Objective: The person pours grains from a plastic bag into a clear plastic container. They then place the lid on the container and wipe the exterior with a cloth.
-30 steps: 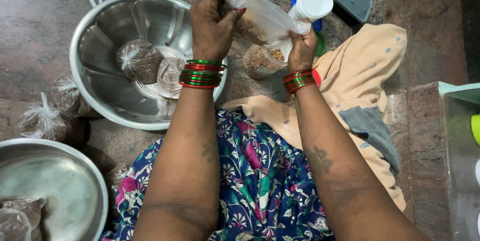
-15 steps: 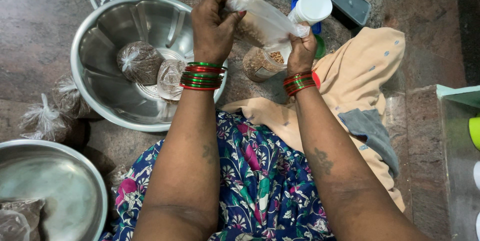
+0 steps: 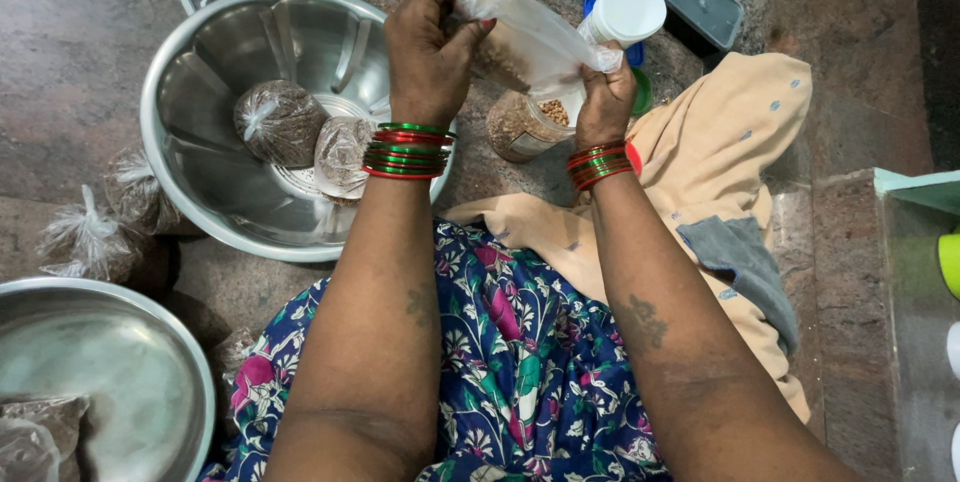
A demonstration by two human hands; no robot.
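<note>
A clear plastic bag (image 3: pixel 525 37) of brown grain is held tilted above an open jar (image 3: pixel 527 122), which is partly filled and stands just right of the large steel bowl (image 3: pixel 190 72). The left hand (image 3: pixel 430 42) pinches the bag's upper end; the right hand (image 3: pixel 605 92) grips its lower corner. Some grain remains in the bag. Two tied packets (image 3: pixel 305 137) lie in that bowl, with more packets (image 3: pixel 95 232) to its left.
</note>
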